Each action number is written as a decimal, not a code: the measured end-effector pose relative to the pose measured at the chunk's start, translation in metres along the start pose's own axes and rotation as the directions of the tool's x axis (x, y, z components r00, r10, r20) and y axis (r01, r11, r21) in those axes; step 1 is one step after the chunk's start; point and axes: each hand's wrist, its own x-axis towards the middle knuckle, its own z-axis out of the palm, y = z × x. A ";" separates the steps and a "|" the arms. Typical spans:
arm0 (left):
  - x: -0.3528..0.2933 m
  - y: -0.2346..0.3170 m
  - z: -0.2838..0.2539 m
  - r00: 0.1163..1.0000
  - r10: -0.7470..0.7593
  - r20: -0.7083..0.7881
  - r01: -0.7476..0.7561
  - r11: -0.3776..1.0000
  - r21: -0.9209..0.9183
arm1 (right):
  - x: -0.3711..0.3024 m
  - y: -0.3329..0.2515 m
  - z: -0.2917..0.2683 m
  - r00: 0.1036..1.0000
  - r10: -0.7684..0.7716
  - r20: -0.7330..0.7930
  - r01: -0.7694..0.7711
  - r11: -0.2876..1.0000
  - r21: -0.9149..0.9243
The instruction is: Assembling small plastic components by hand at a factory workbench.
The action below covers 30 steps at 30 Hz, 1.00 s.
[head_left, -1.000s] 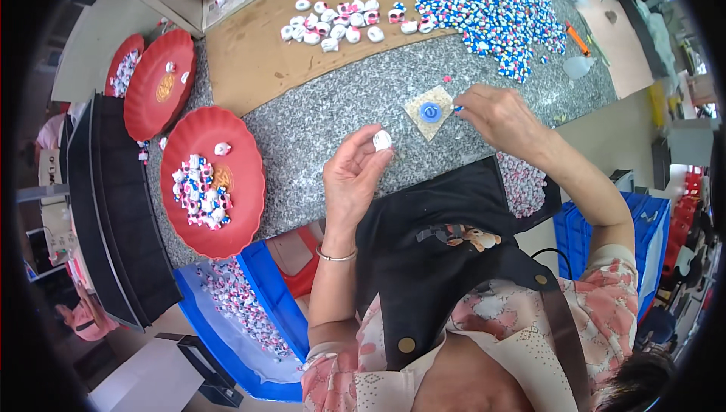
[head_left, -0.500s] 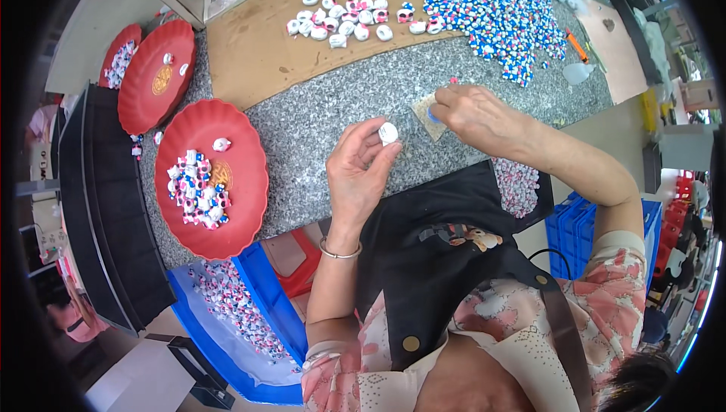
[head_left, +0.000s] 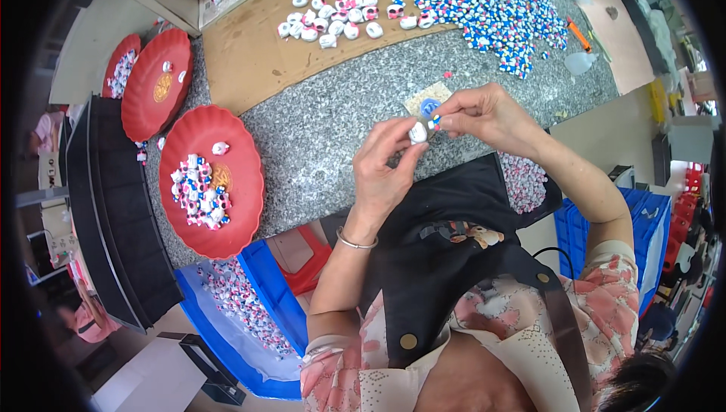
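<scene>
Between the thumb and fingers of my left hand (head_left: 384, 168) is a small white rounded figurine head (head_left: 418, 133). My right hand (head_left: 490, 119) pinches a tiny blue-and-white figurine body (head_left: 434, 122) right beside that head; whether the two touch I cannot tell. Just beyond my fingertips a blue round object (head_left: 429, 107) rests on a beige speckled pad (head_left: 415, 102). Several white and pink figurine heads (head_left: 351, 30) are spread over a brown cardboard sheet (head_left: 249, 64). A big heap of blue-and-white bodies (head_left: 491, 15) lies at the back right.
A red scalloped plate (head_left: 246, 208) holding figurines stands at the left, with another red plate (head_left: 155, 98) behind it. Blue crates (head_left: 276, 283) flank me below the grey speckled tabletop (head_left: 318, 125). An orange-handled tool (head_left: 578, 34) lies far right.
My right hand has lifted from the pad and come toward the left one, now showing a blue-and-white body in its fingers. My left hand has shifted right with the white head.
</scene>
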 end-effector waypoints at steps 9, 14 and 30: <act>0.007 0.019 -0.014 0.896 -0.192 0.400 0.322 0.902 -0.288 | -0.017 -0.003 0.010 0.795 -0.593 0.129 0.580 0.680 -0.449; -0.005 0.018 -0.011 0.885 -0.280 0.371 0.395 0.875 -0.280 | -0.020 0.004 0.023 0.838 -0.546 0.017 0.505 0.762 -0.404; 0.025 0.073 -0.157 0.912 0.387 -0.134 -0.011 0.352 0.936 | -0.002 0.071 -0.107 0.861 -0.500 0.095 0.223 0.202 -0.954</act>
